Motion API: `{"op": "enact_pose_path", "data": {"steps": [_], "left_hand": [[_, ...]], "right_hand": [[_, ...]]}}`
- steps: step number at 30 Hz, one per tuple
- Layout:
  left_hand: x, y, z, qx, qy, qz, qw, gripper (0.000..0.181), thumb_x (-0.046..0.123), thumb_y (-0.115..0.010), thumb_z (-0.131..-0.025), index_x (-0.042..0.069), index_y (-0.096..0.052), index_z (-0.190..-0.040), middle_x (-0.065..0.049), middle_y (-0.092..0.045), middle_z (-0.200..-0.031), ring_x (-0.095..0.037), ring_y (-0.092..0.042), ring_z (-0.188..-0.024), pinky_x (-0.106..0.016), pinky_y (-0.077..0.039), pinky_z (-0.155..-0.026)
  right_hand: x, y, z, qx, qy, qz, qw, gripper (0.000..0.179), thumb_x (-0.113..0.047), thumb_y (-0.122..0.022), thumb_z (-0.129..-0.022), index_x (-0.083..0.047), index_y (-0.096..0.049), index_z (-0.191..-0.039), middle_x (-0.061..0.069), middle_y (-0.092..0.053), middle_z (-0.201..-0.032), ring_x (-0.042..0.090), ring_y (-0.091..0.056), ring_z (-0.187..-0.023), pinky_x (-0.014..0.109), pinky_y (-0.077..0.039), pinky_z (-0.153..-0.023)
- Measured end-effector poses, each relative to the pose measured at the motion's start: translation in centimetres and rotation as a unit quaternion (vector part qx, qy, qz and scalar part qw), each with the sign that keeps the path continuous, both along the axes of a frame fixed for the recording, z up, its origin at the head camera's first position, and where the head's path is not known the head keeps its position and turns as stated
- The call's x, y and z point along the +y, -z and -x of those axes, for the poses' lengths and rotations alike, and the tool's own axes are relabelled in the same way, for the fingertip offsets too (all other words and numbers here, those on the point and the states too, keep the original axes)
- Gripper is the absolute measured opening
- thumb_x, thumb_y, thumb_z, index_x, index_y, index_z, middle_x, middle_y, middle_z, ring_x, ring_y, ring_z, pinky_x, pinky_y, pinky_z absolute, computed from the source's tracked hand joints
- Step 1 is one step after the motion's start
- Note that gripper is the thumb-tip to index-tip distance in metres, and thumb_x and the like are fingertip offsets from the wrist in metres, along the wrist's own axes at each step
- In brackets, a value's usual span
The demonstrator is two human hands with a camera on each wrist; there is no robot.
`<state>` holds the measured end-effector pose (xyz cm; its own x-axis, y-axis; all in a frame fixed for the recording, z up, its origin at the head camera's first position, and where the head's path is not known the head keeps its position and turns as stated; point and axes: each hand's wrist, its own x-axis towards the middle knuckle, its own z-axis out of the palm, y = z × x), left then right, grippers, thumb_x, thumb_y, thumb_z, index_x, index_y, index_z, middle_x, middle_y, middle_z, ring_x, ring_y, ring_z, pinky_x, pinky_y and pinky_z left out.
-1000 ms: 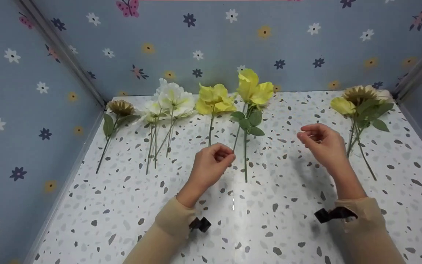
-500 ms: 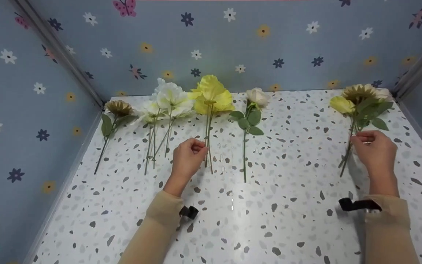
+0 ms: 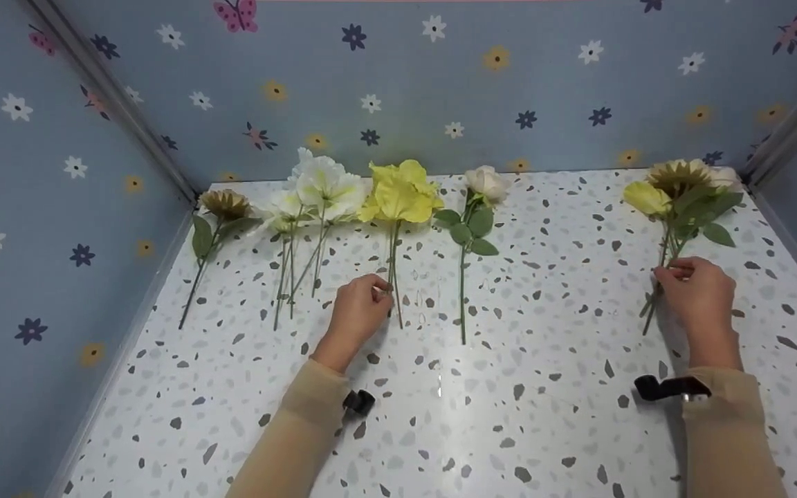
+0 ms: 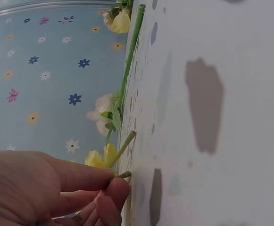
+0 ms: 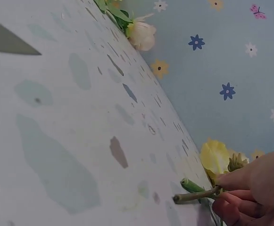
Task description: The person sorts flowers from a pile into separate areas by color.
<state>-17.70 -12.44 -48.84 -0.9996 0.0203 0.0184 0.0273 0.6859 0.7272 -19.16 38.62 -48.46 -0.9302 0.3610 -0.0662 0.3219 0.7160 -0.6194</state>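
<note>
My left hand (image 3: 357,311) pinches a thin stem of the yellow flowers (image 3: 402,194), two stems lying close together. The left wrist view shows one stem end (image 4: 124,174) poking out past the fingertips, with another stem (image 4: 125,147) just above it. At the right, my right hand (image 3: 704,294) pinches a stem of a mixed bunch: a yellow flower (image 3: 646,199), a brownish flower seen from behind (image 3: 679,178) and green leaves (image 3: 706,207). In the right wrist view a brown stem (image 5: 195,195) runs from the fingers, and a green stem end (image 5: 189,184) lies beside it.
A pale rose (image 3: 487,183) with a leafy stem lies between the hands. Left of the yellow flowers are several white flowers (image 3: 329,190) and a brown flower (image 3: 224,204). Blue patterned walls (image 3: 440,90) bound the speckled white table (image 3: 509,415) at the back and sides.
My left hand has moved left, laying a yellow flower from beside the rose onto the other yellow one. My right hand has moved right to the bunch and now pinches a stem there.
</note>
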Motion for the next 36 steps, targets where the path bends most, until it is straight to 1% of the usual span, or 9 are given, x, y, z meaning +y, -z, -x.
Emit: {"op": "enact_pose_path", "data": {"steps": [3,7,12,18,23,27,32,36], "left_hand": [[0.3,-0.14,-0.05,-0.017,0.012,0.003,0.9998,0.02,0.004,-0.07,-0.1,-0.001,-0.078,-0.117,-0.006,-0.073,-0.084,-0.017,-0.061,-0.071,-0.036,-0.052,-0.07],[0.72,-0.19,-0.13,-0.017,0.023,0.009,0.9995,0.02,0.004,-0.07,-0.1,-0.001,-0.078,-0.117,-0.006,-0.073,-0.085,-0.018,-0.06,-0.072,-0.036,-0.051,-0.07],[0.83,-0.19,-0.29,-0.013,0.037,0.012,0.9992,0.017,0.005,-0.071,-0.101,-0.002,-0.077,-0.116,-0.007,-0.072,-0.083,-0.017,-0.059,-0.07,-0.035,-0.051,-0.068],[0.68,-0.22,-0.43,-0.027,0.034,0.023,0.9988,0.02,0.007,-0.072,-0.101,-0.002,-0.077,-0.118,-0.006,-0.071,-0.085,-0.018,-0.059,-0.072,-0.035,-0.05,-0.069],[0.68,-0.3,-0.48,-0.028,0.035,0.027,0.9986,0.019,0.008,-0.073,-0.101,-0.002,-0.077,-0.117,-0.009,-0.074,-0.09,-0.021,-0.064,-0.078,-0.039,-0.055,-0.074],[0.75,-0.35,-0.42,-0.032,0.031,0.027,0.9986,0.021,0.01,-0.076,-0.101,-0.002,-0.077,-0.118,-0.012,-0.076,-0.096,-0.023,-0.067,-0.083,-0.041,-0.058,-0.079],[0.75,-0.43,-0.4,-0.03,0.029,0.037,0.9985,0.023,0.013,-0.077,-0.101,-0.002,-0.077,-0.118,-0.01,-0.076,-0.092,-0.021,-0.065,-0.078,-0.04,-0.057,-0.077],[0.72,-0.55,-0.45,-0.028,0.03,0.038,0.9984,0.024,0.014,-0.078,-0.101,-0.003,-0.077,-0.117,-0.008,-0.075,-0.089,-0.019,-0.063,-0.074,-0.04,-0.056,-0.076]], "right_hand": [[-0.01,0.0,-0.1,-0.001,-0.001,0.004,1.0,0.054,-0.031,-0.058,-0.111,0.01,-0.06,-0.147,0.031,-0.067,-0.134,0.044,-0.064,-0.122,0.03,-0.048,-0.078],[-0.06,-0.21,-0.06,-0.009,0.0,0.004,1.0,0.051,-0.029,-0.057,-0.111,0.009,-0.062,-0.145,0.029,-0.067,-0.132,0.04,-0.064,-0.118,0.032,-0.048,-0.08],[-0.11,-0.31,-0.02,-0.021,0.002,0.003,0.9998,0.048,-0.027,-0.057,-0.111,0.008,-0.063,-0.144,0.028,-0.067,-0.131,0.037,-0.063,-0.115,0.036,-0.049,-0.081],[-0.17,-0.34,0.03,-0.037,0.008,0.011,0.9992,0.049,-0.027,-0.056,-0.111,0.007,-0.062,-0.146,0.027,-0.066,-0.133,0.037,-0.062,-0.116,0.037,-0.05,-0.082],[-0.14,-0.4,0.01,-0.05,0.008,0.018,0.9985,0.051,-0.028,-0.055,-0.112,0.007,-0.06,-0.148,0.028,-0.065,-0.136,0.038,-0.061,-0.119,0.039,-0.051,-0.084],[-0.1,-0.46,-0.1,-0.045,0.004,0.017,0.9988,0.05,-0.029,-0.055,-0.112,0.006,-0.062,-0.147,0.026,-0.066,-0.133,0.033,-0.062,-0.111,0.033,-0.051,-0.078],[-0.03,-0.58,-0.33,-0.032,-0.01,0.013,0.9994,0.05,-0.029,-0.053,-0.11,0.007,-0.064,-0.144,0.026,-0.067,-0.131,0.025,-0.062,-0.097,0.025,-0.05,-0.067],[-0.02,-0.72,-0.33,-0.036,-0.012,0.022,0.999,0.052,-0.03,-0.053,-0.111,0.007,-0.063,-0.146,0.027,-0.066,-0.133,0.023,-0.062,-0.098,0.023,-0.05,-0.067]]}}
